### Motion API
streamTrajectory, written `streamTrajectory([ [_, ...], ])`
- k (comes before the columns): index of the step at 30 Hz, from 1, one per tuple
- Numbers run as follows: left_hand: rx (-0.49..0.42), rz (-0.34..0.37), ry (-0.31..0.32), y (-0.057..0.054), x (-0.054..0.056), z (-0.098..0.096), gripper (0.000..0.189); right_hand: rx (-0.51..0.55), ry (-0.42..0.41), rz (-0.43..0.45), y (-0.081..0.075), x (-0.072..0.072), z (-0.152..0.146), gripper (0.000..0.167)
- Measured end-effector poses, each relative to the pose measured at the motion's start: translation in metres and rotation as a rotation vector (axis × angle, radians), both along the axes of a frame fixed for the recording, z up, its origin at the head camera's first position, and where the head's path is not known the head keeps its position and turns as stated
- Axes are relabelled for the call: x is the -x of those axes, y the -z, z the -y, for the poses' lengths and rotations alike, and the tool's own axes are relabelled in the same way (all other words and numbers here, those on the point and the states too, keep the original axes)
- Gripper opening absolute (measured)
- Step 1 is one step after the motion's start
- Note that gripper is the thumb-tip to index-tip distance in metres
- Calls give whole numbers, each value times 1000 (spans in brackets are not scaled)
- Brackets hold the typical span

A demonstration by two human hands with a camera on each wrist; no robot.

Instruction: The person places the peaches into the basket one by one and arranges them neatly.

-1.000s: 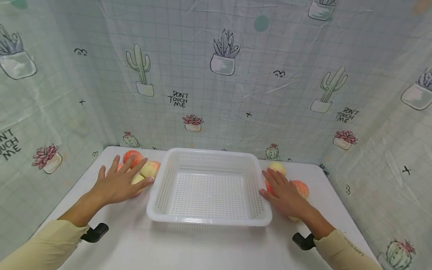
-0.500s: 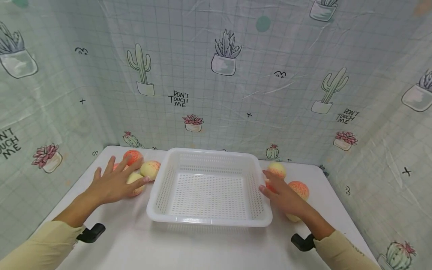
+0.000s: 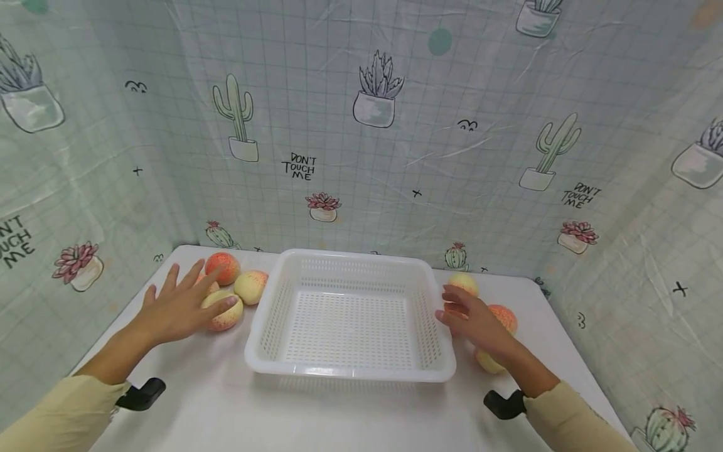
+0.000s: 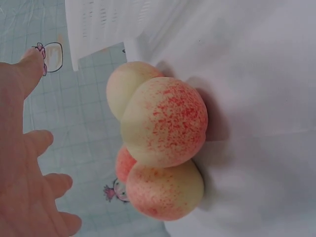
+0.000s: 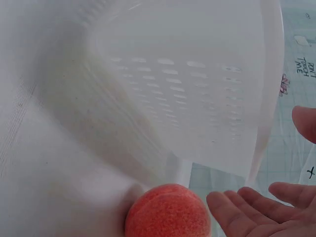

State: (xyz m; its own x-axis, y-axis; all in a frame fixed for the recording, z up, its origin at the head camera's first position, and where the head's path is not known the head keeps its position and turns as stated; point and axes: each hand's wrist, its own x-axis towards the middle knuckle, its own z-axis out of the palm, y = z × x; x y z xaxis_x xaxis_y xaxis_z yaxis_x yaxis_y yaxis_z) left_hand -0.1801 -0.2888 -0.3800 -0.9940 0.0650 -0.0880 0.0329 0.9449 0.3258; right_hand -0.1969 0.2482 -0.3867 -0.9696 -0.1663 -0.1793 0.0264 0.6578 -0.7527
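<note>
Left of the white perforated plastic basket (image 3: 350, 370), we held our left grip (image 3: 172, 314) wide above round yellow-red peaches (image 4: 165, 121); right of it, our empty right grip (image 3: 480, 323) hung parted above a round red peach (image 5: 168, 212).

The printed sheet (image 3: 474, 207) behind the bench (image 3: 361, 414) bears the black hand-drawn words "DON'T TOUCH ME" (image 3: 299, 166), stacked in three lines, left of centre. The same wording (image 3: 582, 194) repeats toward the right. At the left edge, a third copy (image 3: 15, 242) is cut off by the frame. Small black crosses (image 3: 417, 193) also mark the sheet. The right wrist view shows the phrase turned sideways.
</note>
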Motion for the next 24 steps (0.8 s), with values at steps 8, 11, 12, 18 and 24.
streamTrajectory([
  [8,-11,-2,-41,8,-4,19,102,108,57,100,3,16,3,73],
  [11,-9,-16,-45,12,-6,24,102,127,75,136,4,21,3,67],
  [12,-5,-22,-44,13,-6,25,102,136,82,146,4,22,3,65],
  [18,28,-68,-34,15,0,28,104,186,95,162,6,28,-1,59],
  [24,40,-63,-26,13,9,31,104,178,112,169,6,28,-6,58],
])
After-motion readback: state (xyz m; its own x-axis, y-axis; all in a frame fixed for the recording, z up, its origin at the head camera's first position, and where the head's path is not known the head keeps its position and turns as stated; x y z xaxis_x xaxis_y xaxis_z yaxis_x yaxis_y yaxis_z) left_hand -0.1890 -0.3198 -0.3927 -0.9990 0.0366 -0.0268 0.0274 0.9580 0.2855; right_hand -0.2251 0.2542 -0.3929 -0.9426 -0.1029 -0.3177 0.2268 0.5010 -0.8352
